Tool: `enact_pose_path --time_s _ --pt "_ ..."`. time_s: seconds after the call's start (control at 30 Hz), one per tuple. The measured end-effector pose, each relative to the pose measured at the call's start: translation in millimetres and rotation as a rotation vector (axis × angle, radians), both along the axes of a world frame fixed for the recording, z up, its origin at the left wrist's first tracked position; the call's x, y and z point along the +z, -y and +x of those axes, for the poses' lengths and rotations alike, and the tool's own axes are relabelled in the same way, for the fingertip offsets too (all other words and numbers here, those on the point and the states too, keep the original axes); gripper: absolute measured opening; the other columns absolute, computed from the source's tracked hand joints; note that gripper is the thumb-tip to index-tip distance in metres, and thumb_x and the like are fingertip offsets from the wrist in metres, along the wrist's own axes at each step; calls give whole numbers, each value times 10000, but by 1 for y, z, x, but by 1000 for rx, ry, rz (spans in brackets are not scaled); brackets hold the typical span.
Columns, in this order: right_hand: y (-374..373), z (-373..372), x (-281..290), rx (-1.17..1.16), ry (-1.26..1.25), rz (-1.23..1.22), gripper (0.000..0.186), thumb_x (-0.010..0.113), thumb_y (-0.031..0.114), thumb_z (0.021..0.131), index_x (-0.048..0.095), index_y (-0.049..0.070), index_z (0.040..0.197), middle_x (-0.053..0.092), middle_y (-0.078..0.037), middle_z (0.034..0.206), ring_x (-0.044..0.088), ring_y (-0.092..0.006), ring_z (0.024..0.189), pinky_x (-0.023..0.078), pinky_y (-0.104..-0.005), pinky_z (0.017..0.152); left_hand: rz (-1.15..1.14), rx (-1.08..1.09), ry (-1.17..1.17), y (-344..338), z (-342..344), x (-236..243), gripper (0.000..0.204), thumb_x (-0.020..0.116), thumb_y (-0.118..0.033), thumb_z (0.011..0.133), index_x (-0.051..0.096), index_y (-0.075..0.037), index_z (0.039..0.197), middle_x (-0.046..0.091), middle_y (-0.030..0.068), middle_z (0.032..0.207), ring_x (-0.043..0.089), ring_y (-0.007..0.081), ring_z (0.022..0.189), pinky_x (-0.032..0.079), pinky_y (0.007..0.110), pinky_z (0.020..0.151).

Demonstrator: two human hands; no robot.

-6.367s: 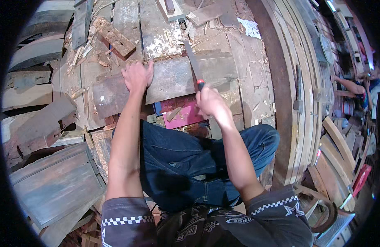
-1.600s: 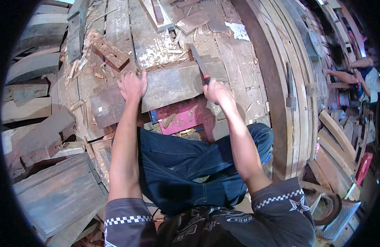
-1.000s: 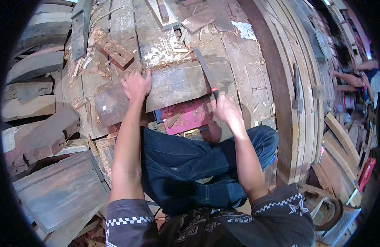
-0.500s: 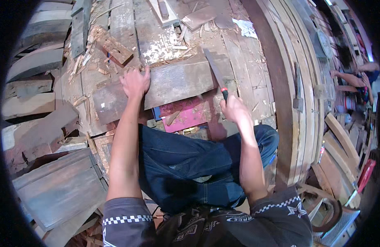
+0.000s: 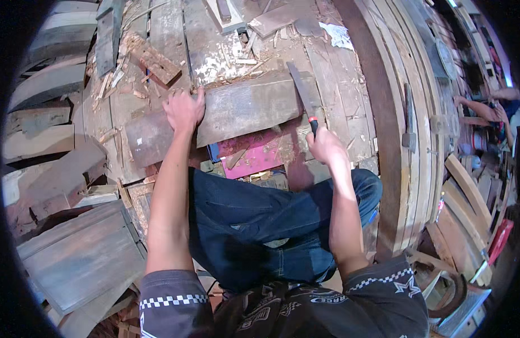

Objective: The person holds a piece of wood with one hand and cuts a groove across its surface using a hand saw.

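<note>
A wide, weathered wooden board (image 5: pixel 243 107) lies crosswise in front of my legs, its near edge raised over a pink sheet. My left hand (image 5: pixel 182 110) presses on its left half, with the fingers curled at the far edge and the thumb apart. In my right hand (image 5: pixel 327 145) is the red-and-black handle of a long, flat, dark file (image 5: pixel 301 90). The file points away from me and slightly left, its blade over the board's right end. From this angle I cannot tell whether blade and wood touch.
A pink sheet (image 5: pixel 254 160) with wood scraps lies under the board. Beyond it are a rough wood block (image 5: pixel 155 63) and shavings. Long beams run along the right, with a hammer-like tool (image 5: pixel 407 118) on them. Planks (image 5: pixel 82 250) are stacked left. Another person's arms (image 5: pixel 485 111) show far right.
My right hand has moved a little to the right with the file, whose tip has shifted right and slightly away from me. My left hand stays at nearly the same place on the board.
</note>
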State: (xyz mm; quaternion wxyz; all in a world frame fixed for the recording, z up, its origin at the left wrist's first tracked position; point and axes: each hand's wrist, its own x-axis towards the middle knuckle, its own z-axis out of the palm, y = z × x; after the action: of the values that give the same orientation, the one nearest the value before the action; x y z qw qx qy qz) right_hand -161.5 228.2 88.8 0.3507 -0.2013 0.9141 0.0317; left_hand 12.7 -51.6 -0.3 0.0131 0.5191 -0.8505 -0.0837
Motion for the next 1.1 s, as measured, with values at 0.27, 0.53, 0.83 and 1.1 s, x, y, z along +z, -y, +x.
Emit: enact_pose_path --time_s 0.27,0.53,0.83,1.1 --pt "28 -29 -8 58 -55 -48 451 450 346 913 609 -17 1131 629 -292 1123 610 -401 1095 483 -487 947 23 2 30 4 1 -8 632 434 -570 897 678 -41 1142 635 181 1210 518 333 1217 310 483 1049" --pt "6 -17 -15 3 -120 -158 451 479 341 910 598 -82 1013 638 -324 1011 638 -423 986 496 -497 876 49 1 110 4 -5 2 624 428 -559 910 664 -38 1159 628 186 1218 547 333 1183 312 496 1066" --pt "-10 -20 -19 57 -88 -158 494 458 348 911 554 -35 1208 624 -278 1146 604 -402 1103 473 -486 955 14 14 15 2 8 -1 619 439 -546 881 691 -18 1083 664 196 1125 552 331 1158 328 496 1032" --pt "15 -53 -12 12 24 1 469 460 351 921 624 -67 1056 652 -288 1026 626 -416 1039 496 -482 908 -20 -14 -51 4 5 -5 656 429 -571 881 702 -2 1058 669 205 1109 558 329 1150 335 488 1024"
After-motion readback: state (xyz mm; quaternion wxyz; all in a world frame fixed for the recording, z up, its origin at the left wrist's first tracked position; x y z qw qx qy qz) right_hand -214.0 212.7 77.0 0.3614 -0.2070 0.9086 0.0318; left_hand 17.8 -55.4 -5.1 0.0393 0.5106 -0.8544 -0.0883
